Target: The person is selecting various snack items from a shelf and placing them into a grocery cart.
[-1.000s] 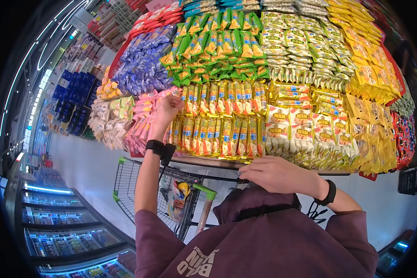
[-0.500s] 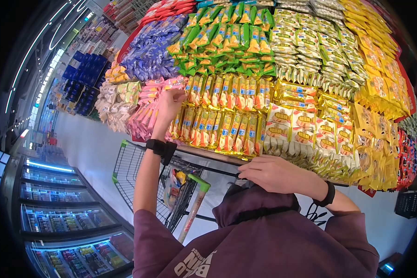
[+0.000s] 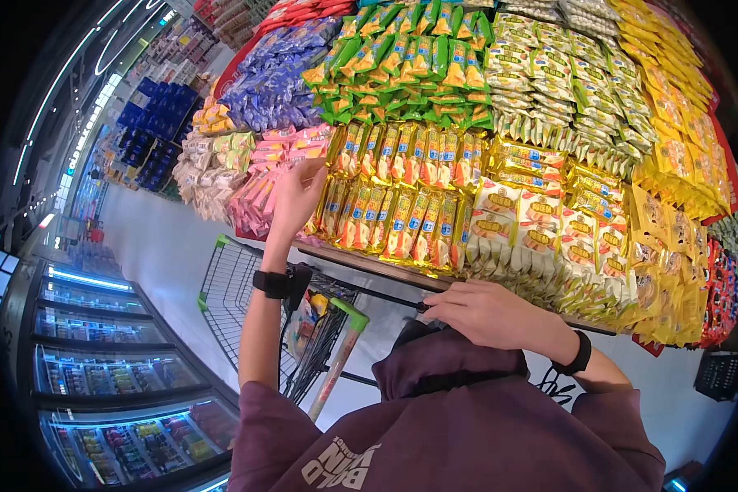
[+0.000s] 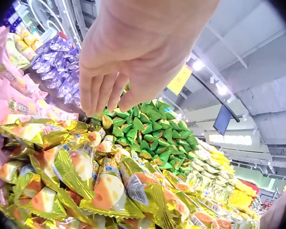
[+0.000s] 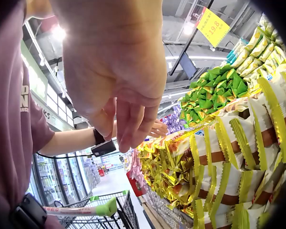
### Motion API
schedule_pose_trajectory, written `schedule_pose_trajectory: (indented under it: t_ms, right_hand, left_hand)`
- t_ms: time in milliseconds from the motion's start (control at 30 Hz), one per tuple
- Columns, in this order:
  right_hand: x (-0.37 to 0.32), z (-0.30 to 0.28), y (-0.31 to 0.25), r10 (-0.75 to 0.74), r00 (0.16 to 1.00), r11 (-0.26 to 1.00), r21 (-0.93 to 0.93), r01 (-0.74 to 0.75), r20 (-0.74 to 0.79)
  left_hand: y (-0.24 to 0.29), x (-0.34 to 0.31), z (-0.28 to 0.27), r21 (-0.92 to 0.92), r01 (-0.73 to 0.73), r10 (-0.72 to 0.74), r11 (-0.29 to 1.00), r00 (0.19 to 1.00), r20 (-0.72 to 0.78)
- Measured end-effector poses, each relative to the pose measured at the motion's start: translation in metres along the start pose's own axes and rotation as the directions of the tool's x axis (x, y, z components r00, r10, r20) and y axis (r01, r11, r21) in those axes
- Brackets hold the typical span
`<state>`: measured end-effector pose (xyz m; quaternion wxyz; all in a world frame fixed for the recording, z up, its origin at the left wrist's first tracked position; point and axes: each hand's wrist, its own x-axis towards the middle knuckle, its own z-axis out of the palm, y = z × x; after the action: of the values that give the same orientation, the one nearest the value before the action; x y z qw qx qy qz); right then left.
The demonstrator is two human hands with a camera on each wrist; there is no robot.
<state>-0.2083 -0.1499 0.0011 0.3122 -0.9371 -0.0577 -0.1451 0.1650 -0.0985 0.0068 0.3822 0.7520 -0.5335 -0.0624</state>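
Observation:
My left hand [image 3: 299,197] reaches over the display at the border between pink snack packs [image 3: 283,146] and gold-wrapped snack packs [image 3: 402,217]. In the left wrist view its fingers [image 4: 102,90] point down just above the gold packs, bending loosely, with nothing seen between them and the thumb. My right hand [image 3: 488,312] hangs by the display's front edge, below white-and-gold packs [image 3: 541,209]. The right wrist view shows its fingers [image 5: 136,119] drooping, loosely bent and holding nothing visible.
Green packs [image 3: 402,70] and purple packs [image 3: 275,74] are heaped farther back. A wire shopping cart [image 3: 242,287] with a green-ended handle [image 3: 348,314] stands between me and the display, some colourful bags [image 3: 310,316] inside. Glass-fronted freezers [image 3: 123,369] line the left.
The head view has turned slightly, shifting the display to the right. My left hand's fingers, bent together over the pink-gold border earlier, now look looser and slightly nearer me. The right hand stays about the same.

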Motion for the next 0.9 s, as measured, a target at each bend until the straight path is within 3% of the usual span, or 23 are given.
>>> schedule_pose_trajectory:
  t_ms: [167, 433, 500, 600, 700, 767, 900]
  right_hand:
    - [0.008, 0.004, -0.006, -0.013, 1.000, 1.000, -0.010, 0.013, -0.006]
    - [0.117, -0.071, -0.020, -0.222, 0.949, 0.885, -0.362, 0.292, 0.223]
    - [0.166, -0.084, -0.007, -0.131, 0.934, 0.902, -0.351, 0.251, 0.333]
    - [0.243, -0.077, 0.050, -0.178, 0.936, 0.787, -0.527, 0.320, 0.304]
    - [0.306, -0.062, 0.106, -0.123, 0.931, 0.770, -0.560, 0.307, 0.343]
    - [0.334, -0.050, 0.141, -0.133, 0.914, 0.724, -0.592, 0.354, 0.384]
    - [0.365, -0.031, 0.164, -0.022, 0.905, 0.713, -0.628, 0.312, 0.424]
  left_hand:
    - [0.013, -0.031, -0.015, -0.016, 0.031, -0.031, 0.999, 0.999, -0.042]
    - [-0.007, -0.030, -0.037, -0.018, 0.072, -0.071, 0.997, 0.996, 0.051]
    - [-0.018, -0.020, -0.040, -0.114, 0.072, -0.064, 0.991, 0.996, 0.070]
    - [-0.037, -0.012, -0.039, -0.259, 0.107, -0.085, 0.960, 0.992, 0.097]
    - [-0.028, -0.020, -0.044, -0.247, 0.151, -0.132, 0.957, 0.987, 0.090]
    - [-0.022, -0.028, -0.052, -0.143, 0.112, -0.101, 0.983, 0.991, 0.085]
    - [-0.032, -0.028, -0.061, -0.110, 0.108, -0.101, 0.988, 0.993, 0.064]
